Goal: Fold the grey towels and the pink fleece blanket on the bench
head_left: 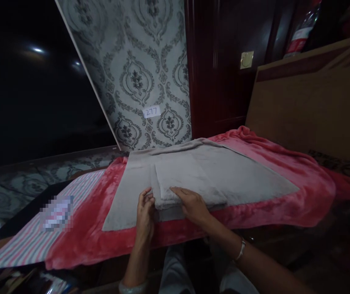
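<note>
A pale fluffy cloth folded into a flat rectangle, like a towel (187, 175), lies on a larger grey cloth (245, 171). My right hand (193, 205) rests on the front part of the folded towel, its fingers stretched out flat and pointing left. Beside the towel's left front corner is my left hand (146, 208), upright with loosely bent fingers and nothing visible in them. Whether its fingertips touch the towel's edge I cannot tell. Under the grey cloth spreads a red plush blanket (83, 232).
A striped cloth (83, 188) lies at the left, partly blurred. The large dark screen (40, 90) stands behind it. At the right, a big cardboard box (310, 106) carries a bottle (300, 38). Patterned wallpaper with a paper label (151, 111) and a dark red door (220, 81) close off the back.
</note>
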The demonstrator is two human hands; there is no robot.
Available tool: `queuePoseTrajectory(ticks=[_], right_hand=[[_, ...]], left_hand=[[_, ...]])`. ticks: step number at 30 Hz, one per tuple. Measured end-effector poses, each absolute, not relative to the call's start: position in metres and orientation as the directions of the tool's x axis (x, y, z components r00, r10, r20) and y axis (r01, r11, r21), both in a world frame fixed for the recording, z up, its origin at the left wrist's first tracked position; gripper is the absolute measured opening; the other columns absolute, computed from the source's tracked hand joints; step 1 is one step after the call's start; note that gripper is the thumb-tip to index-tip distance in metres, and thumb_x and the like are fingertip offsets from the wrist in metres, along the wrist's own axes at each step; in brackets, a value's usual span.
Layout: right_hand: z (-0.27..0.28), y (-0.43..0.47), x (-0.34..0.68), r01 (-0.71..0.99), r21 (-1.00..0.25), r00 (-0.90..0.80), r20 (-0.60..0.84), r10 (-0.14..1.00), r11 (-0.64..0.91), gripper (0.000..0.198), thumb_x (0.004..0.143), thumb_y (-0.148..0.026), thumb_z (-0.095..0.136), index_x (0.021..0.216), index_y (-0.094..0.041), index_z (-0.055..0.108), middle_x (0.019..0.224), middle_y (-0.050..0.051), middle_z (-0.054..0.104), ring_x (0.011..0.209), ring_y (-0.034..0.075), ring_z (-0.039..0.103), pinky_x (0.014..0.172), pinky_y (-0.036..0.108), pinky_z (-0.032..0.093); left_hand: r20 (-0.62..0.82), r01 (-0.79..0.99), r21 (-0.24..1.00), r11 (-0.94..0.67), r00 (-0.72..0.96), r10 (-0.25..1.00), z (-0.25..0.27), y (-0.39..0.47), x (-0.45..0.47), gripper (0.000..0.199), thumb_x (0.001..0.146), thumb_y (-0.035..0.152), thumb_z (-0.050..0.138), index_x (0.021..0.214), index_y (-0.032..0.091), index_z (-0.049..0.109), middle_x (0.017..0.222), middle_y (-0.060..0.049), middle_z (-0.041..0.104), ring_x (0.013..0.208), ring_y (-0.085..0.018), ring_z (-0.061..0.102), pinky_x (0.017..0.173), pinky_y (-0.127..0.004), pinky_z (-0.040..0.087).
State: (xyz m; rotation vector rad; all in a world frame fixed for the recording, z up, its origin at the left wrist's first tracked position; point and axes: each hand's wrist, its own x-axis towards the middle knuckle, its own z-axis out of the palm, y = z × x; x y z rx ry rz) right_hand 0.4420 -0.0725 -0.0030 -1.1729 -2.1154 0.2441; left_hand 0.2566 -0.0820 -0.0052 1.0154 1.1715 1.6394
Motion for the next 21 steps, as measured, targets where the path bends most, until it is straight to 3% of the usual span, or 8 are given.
queuePoseTrajectory(ticks=[2, 4, 7, 9, 12, 15, 18, 21], right_hand=[[0.006, -0.077, 0.455, 0.622, -0.495, -0.367, 0.500, 0.784, 0.607, 0.085, 0.063, 0.004, 0.042, 0.142, -0.021, 0.060, 0.137, 0.006, 0.066, 0.124, 0.022, 0.063, 0.105, 0.035, 0.051], [0.012, -0.085, 0.472, 0.574, -0.510, -0.391, 0.517, 0.761, 0.641, 0.088, 0.059, 0.002, 0.042, 0.142, -0.022, 0.060, 0.136, 0.005, 0.066, 0.124, 0.022, 0.064, 0.105, 0.036, 0.052], [0.016, -0.102, 0.500, 0.511, -0.523, -0.427, 0.534, 0.730, 0.682, 0.090, 0.057, 0.000, 0.043, 0.142, -0.024, 0.060, 0.135, 0.003, 0.067, 0.123, 0.021, 0.064, 0.104, 0.037, 0.052], [0.018, -0.116, 0.520, 0.479, -0.538, -0.451, 0.528, 0.720, 0.694, 0.090, 0.057, -0.001, 0.043, 0.142, -0.026, 0.060, 0.134, 0.002, 0.067, 0.121, 0.021, 0.066, 0.103, 0.036, 0.053], [0.025, -0.139, 0.551, 0.465, -0.562, -0.471, 0.498, 0.728, 0.684, 0.081, 0.064, -0.002, 0.046, 0.140, -0.027, 0.062, 0.132, 0.002, 0.068, 0.120, 0.020, 0.066, 0.101, 0.034, 0.053], [0.038, -0.158, 0.578, 0.464, -0.577, -0.461, 0.491, 0.739, 0.672, 0.066, 0.075, -0.007, 0.049, 0.136, -0.026, 0.066, 0.128, 0.004, 0.071, 0.115, 0.021, 0.069, 0.097, 0.033, 0.055], [0.058, -0.168, 0.598, 0.457, -0.607, -0.419, 0.498, 0.760, 0.650, 0.053, 0.082, -0.015, 0.052, 0.130, -0.026, 0.071, 0.122, 0.005, 0.074, 0.108, 0.023, 0.072, 0.091, 0.032, 0.059], [0.080, -0.169, 0.614, 0.453, -0.635, -0.354, 0.515, 0.780, 0.625, 0.040, 0.083, -0.029, 0.059, 0.119, -0.026, 0.076, 0.115, 0.005, 0.076, 0.102, 0.026, 0.074, 0.085, 0.034, 0.062]], left_hand=[[0.240, -0.022, 0.967, -0.255, -0.272, 0.932, -0.014, -0.080, 0.243, 0.053, 0.072, 0.036, 0.062, 0.123, 0.024, 0.056, 0.110, -0.006, 0.063, 0.079, -0.016, 0.062, 0.071, -0.029, 0.051], [0.418, 0.289, 0.891, -0.351, -0.218, 0.882, -0.025, -0.073, 0.232, 0.063, 0.068, 0.026, 0.061, 0.131, 0.022, 0.054, 0.128, -0.011, 0.059, 0.100, -0.022, 0.064, 0.087, -0.038, 0.054], [0.568, 0.676, 0.624, -0.391, -0.050, 0.821, -0.037, -0.058, 0.222, 0.081, 0.065, 0.016, 0.061, 0.145, 0.018, 0.046, 0.152, -0.018, 0.043, 0.136, -0.033, 0.047, 0.112, -0.052, 0.041], [0.570, 0.798, 0.480, -0.364, 0.032, 0.821, -0.041, -0.046, 0.220, 0.083, 0.067, 0.013, 0.061, 0.149, 0.016, 0.043, 0.159, -0.020, 0.037, 0.144, -0.036, 0.038, 0.117, -0.056, 0.035], [0.537, 0.861, 0.354, -0.366, 0.134, 0.833, -0.038, -0.031, 0.219, 0.078, 0.071, 0.009, 0.060, 0.148, 0.015, 0.047, 0.161, -0.020, 0.036, 0.145, -0.038, 0.037, 0.118, -0.057, 0.035], [0.514, 0.852, 0.306, -0.424, 0.227, 0.827, -0.036, -0.020, 0.217, 0.066, 0.074, 0.008, 0.059, 0.139, 0.017, 0.060, 0.158, -0.017, 0.041, 0.146, -0.038, 0.037, 0.117, -0.057, 0.036], [0.509, 0.789, 0.316, -0.526, 0.326, 0.796, -0.034, -0.013, 0.217, 0.050, 0.072, 0.007, 0.060, 0.118, 0.021, 0.073, 0.155, -0.014, 0.048, 0.146, -0.036, 0.037, 0.116, -0.056, 0.037], [0.518, 0.675, 0.419, -0.607, 0.371, 0.771, -0.021, -0.011, 0.218, 0.032, 0.072, 0.013, 0.065, 0.100, 0.022, 0.077, 0.140, -0.013, 0.062, 0.142, -0.033, 0.045, 0.113, -0.055, 0.041]])
